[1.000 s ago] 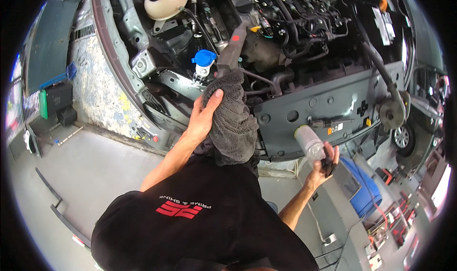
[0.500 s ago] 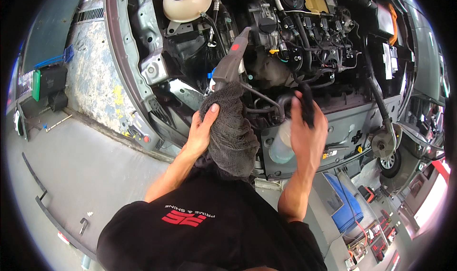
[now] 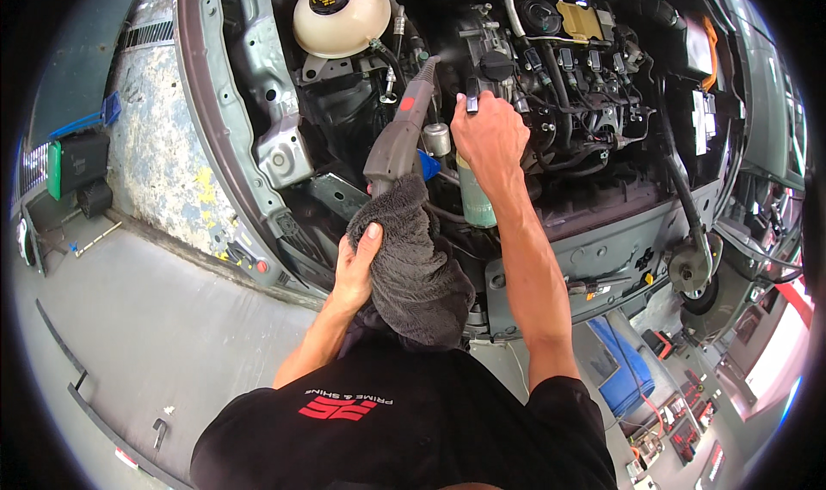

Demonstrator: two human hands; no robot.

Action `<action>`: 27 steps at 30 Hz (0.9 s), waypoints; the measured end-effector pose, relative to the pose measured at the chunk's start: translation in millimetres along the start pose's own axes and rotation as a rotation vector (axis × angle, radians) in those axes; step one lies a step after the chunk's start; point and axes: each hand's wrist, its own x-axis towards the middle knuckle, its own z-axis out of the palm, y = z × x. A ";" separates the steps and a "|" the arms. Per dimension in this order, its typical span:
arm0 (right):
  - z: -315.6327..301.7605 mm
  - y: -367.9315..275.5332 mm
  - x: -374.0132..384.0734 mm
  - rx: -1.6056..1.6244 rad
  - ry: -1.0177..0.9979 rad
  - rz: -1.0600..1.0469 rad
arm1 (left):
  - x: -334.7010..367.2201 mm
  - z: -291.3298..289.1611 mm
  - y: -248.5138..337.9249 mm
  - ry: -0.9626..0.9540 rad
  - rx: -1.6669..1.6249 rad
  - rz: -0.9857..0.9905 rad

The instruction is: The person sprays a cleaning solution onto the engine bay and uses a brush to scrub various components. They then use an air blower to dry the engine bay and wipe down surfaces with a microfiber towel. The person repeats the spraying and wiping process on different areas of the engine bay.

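Observation:
My left hand (image 3: 355, 271) is closed round a dark grey towel (image 3: 417, 279) that wraps the grip of a grey steam cleaner gun (image 3: 403, 141). The gun's tapered nozzle, marked with a red spot, points up into the engine bay, and a faint mist shows off its tip. Just right of it, my right hand (image 3: 492, 141) grips a clear spray bottle (image 3: 476, 199) of pale green liquid by its black trigger head. The bottle hangs over the front of the engine (image 3: 551, 77). The towel and my fingers hide the gun's handle.
A cream coolant tank (image 3: 340, 17) with a black cap sits at the far left of the bay. The car's grey front panel (image 3: 594, 258) runs along the near side. On the right are an orange cable (image 3: 711, 47), a blue cloth-like sheet (image 3: 624, 374) and several tools.
My right hand has moved up and left with the spray bottle, further over the engine. The steam gun has shifted slightly left, and mist now shows at its nozzle.

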 end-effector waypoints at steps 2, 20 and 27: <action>5.9 1.2 0.6 0.015 0.063 -0.055 | 0.2 -1.3 -0.8 -0.007 -0.016 0.002; 10.8 1.1 -2.5 0.021 0.047 0.026 | -8.7 0.9 2.5 0.003 0.041 -0.030; -2.0 14.7 -24.2 0.004 -0.071 0.136 | -17.7 7.5 4.4 -0.013 0.073 -0.049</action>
